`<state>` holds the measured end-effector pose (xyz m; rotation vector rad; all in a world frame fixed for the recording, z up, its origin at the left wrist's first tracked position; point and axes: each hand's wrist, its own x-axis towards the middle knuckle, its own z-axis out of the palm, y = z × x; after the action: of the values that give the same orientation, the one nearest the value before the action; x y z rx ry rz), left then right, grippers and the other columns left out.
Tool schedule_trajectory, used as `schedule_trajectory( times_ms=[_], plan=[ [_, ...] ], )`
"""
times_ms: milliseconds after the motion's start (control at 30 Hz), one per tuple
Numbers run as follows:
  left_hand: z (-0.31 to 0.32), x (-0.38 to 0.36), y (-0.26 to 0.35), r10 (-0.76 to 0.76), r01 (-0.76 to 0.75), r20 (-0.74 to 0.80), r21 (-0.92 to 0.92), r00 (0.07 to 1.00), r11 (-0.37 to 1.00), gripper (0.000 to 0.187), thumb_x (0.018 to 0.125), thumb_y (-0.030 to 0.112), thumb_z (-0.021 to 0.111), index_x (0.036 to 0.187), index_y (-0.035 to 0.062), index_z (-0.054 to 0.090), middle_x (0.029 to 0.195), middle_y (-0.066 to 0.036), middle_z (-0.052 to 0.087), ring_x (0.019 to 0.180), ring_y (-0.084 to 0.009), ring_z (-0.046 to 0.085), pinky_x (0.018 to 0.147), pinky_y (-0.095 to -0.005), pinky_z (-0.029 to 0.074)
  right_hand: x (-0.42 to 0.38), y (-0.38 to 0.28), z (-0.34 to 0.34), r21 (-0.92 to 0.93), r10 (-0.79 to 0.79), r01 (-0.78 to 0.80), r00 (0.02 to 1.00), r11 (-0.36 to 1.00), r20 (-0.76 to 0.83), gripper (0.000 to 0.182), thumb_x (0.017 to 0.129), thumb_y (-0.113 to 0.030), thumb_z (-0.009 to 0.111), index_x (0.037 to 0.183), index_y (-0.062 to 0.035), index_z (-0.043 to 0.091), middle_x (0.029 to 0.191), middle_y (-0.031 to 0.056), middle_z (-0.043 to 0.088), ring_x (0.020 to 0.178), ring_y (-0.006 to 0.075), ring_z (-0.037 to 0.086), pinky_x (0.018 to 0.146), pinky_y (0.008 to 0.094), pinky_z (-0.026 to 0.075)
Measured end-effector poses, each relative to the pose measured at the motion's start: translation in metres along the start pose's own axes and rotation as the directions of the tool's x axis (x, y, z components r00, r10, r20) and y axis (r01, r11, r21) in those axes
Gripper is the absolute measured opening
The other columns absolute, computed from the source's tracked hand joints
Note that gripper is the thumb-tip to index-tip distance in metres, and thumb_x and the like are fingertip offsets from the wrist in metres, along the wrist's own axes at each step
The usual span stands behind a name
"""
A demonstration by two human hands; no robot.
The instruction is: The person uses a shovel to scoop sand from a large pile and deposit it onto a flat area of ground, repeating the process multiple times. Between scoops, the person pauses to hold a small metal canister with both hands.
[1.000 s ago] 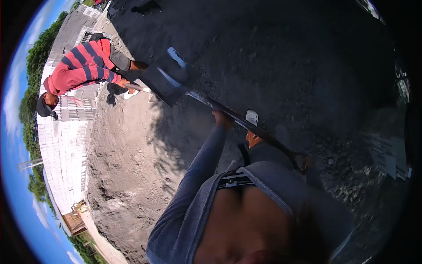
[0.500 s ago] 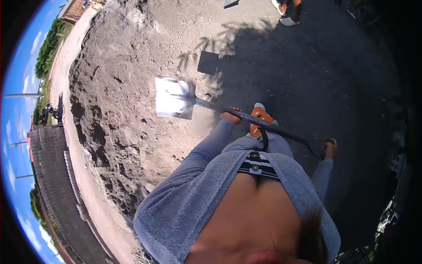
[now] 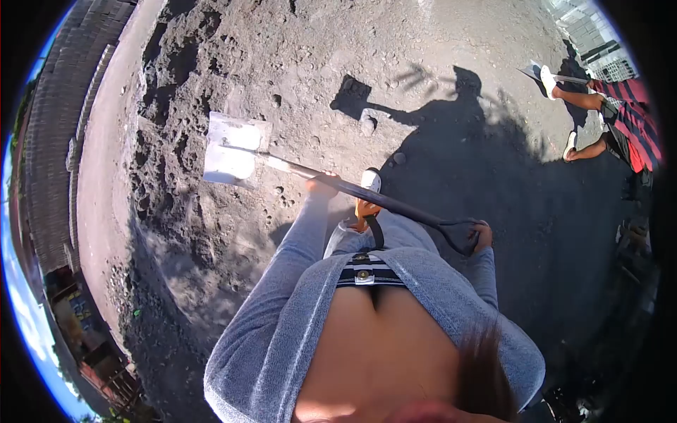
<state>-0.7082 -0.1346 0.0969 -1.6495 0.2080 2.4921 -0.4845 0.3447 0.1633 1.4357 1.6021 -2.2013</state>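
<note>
A flat-bladed shovel point(image 3: 381, 200) crosses in front of my body, its bright metal blade point(image 3: 233, 149) out to the left over the rough soil. My left hand point(image 3: 323, 184) is wrapped round the shaft not far behind the blade. At the other end, my right hand point(image 3: 482, 236) grips the D-shaped handle. No load shows on the blade, which glares white in the sun. On the ground beyond lies the shadow point(image 3: 352, 97) of the blade, apart from the shovel itself.
A heap of loose, lumpy earth point(image 3: 180, 204) runs along the left. At the upper right stands another person point(image 3: 624, 120) with a shovel point(image 3: 557, 76) beside the feet. Stacked grey blocks point(image 3: 53, 141) line the far left, and more blocks point(image 3: 606, 42) stand at the upper right.
The view has turned, bringing the other person into sight at the right edge. The shovel and both my hands have shifted left in view, with both grips kept.
</note>
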Motion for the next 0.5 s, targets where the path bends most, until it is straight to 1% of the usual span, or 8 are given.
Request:
schedule_trajectory(
  times_ms=[67, 100, 167, 233, 267, 300, 367, 500],
  plan=[
    [0.026, -0.006, 0.08, 0.169, -0.168, -0.012, 0.035, 0.986, 0.985, 0.029, 0.081, 0.031, 0.032, 0.069, 0.0064, 0.041, 0.058, -0.008, 0.042, 0.052, -0.0213, 0.042, 0.055, -0.037, 0.039, 0.013, -0.06, 0.112, -0.102, 0.038, -0.016, 0.975, 0.995, 0.22, 0.016, 0.061, -0.003, 0.057, 0.075, -0.0036, 0.05, 0.055, 0.0084, 0.049, 0.048, 0.0194, 0.05, 0.048, 0.0323, 0.043],
    [0.036, -0.017, 0.116, 0.224, -0.224, 0.015, -0.006, 0.974, 0.975, 0.029, 0.082, 0.032, 0.032, 0.07, 0.007, 0.041, 0.059, -0.007, 0.043, 0.05, -0.0207, 0.042, 0.051, -0.0354, 0.041, 0.011, -0.086, 0.166, -0.067, 0.073, -0.054, 0.943, 0.996, 0.324, 0.015, 0.062, -0.004, 0.058, 0.075, -0.0042, 0.049, 0.054, 0.0079, 0.048, 0.048, 0.0192, 0.05, 0.048, 0.0327, 0.043],
    [0.055, -0.023, 0.18, 0.336, -0.375, -0.211, -0.184, 0.918, 0.909, 0.029, 0.083, 0.031, 0.031, 0.07, 0.0072, 0.041, 0.06, -0.007, 0.043, 0.048, -0.0207, 0.042, 0.048, -0.0339, 0.042, 0.004, -0.124, 0.255, -0.064, 0.119, -0.101, 0.893, 0.993, 0.434, 0.014, 0.064, -0.004, 0.058, 0.074, -0.0048, 0.049, 0.054, 0.0074, 0.047, 0.048, 0.0189, 0.05, 0.048, 0.0331, 0.043],
    [0.085, -0.038, 0.213, 0.455, -0.533, -0.378, -0.132, 0.807, 0.836, 0.033, 0.084, 0.033, 0.027, 0.07, 0.0072, 0.042, 0.059, -0.007, 0.043, 0.047, -0.0208, 0.043, 0.046, -0.0335, 0.043, 0.006, -0.148, 0.323, -0.15, 0.294, -0.256, 0.754, 0.955, 0.587, 0.012, 0.067, -0.005, 0.057, 0.073, -0.0054, 0.047, 0.054, 0.0066, 0.046, 0.046, 0.018, 0.048, 0.048, 0.0332, 0.043],
    [0.089, -0.024, 0.231, 0.524, -0.609, -0.353, -0.192, 0.775, 0.77, 0.039, 0.083, 0.04, 0.025, 0.073, 0.0069, 0.042, 0.059, -0.008, 0.045, 0.048, -0.0213, 0.045, 0.046, -0.034, 0.043, 0.013, -0.153, 0.347, -0.155, 0.291, -0.248, 0.749, 0.956, 0.595, 0.012, 0.067, -0.005, 0.057, 0.073, -0.0054, 0.047, 0.054, 0.0066, 0.046, 0.046, 0.018, 0.048, 0.048, 0.0332, 0.043],
    [0.098, -0.015, 0.238, 0.528, -0.652, -0.458, -0.165, 0.715, 0.74, 0.044, 0.082, 0.046, 0.023, 0.081, 0.008, 0.045, 0.059, -0.007, 0.046, 0.046, -0.0216, 0.045, 0.045, -0.0355, 0.042, 0.018, -0.151, 0.362, -0.157, 0.293, -0.25, 0.753, 0.956, 0.589, 0.011, 0.067, -0.005, 0.055, 0.073, -0.0057, 0.047, 0.053, 0.006, 0.046, 0.045, 0.0175, 0.048, 0.047, 0.0329, 0.043],
    [0.121, 0.01, 0.24, 0.584, -0.686, -0.492, -0.039, 0.646, 0.726, 0.057, 0.079, 0.055, 0.025, 0.101, 0.0067, 0.046, 0.078, -0.012, 0.053, 0.063, -0.0233, 0.051, 0.06, -0.0413, 0.045, 0.016, -0.136, 0.383, -0.146, 0.304, -0.27, 0.765, 0.952, 0.568, 0.01, 0.067, -0.005, 0.054, 0.073, -0.0059, 0.046, 0.053, 0.0055, 0.045, 0.044, 0.0171, 0.047, 0.046, 0.0327, 0.042],
    [0.171, 0.085, 0.246, 0.535, -0.545, -0.384, 0.095, 0.752, 0.833, 0.062, 0.078, 0.056, 0.026, 0.111, 0.0062, 0.042, 0.094, -0.013, 0.051, 0.078, -0.0239, 0.05, 0.072, -0.043, 0.042, -0.001, -0.145, 0.41, -0.071, 0.263, -0.254, 0.904, 0.965, 0.337, 0.01, 0.065, -0.007, 0.053, 0.068, -0.0087, 0.044, 0.05, 0.0038, 0.041, 0.041, 0.0169, 0.043, 0.044, 0.0332, 0.041]
  ],
)
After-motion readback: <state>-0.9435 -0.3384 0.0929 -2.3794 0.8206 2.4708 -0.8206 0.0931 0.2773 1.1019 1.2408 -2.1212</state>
